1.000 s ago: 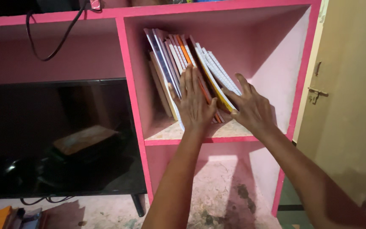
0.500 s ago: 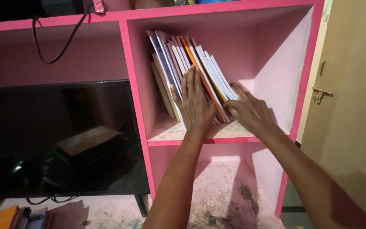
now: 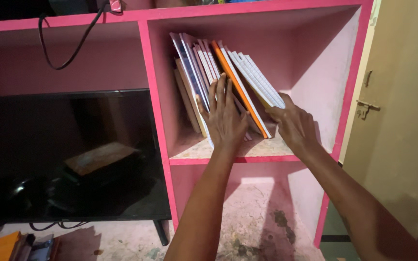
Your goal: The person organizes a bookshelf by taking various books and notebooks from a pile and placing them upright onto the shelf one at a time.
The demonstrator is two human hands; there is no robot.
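Note:
A row of thin books and notebooks [image 3: 204, 63] leans to the right in the upper compartment of a pink shelf unit [image 3: 148, 96]. My left hand [image 3: 224, 118] lies flat with spread fingers against the spines at the row's front. My right hand [image 3: 293, 123] is at the right end of the row, its fingers tucked under the outermost checked notebooks [image 3: 260, 82], which tilt away from an orange-edged book [image 3: 238, 87]. Whether the right fingers actually grip them is hidden.
A dark flat television screen [image 3: 64, 154] fills the left bay, with a black cable [image 3: 64, 48] hanging above it. Below the books is a lower compartment with a worn floor [image 3: 252, 217]. A beige door with a latch [image 3: 364, 108] stands at the right.
My right hand went from open beside the books to reaching under the rightmost notebooks, which have tilted further right. The left hand stayed pressed on the spines.

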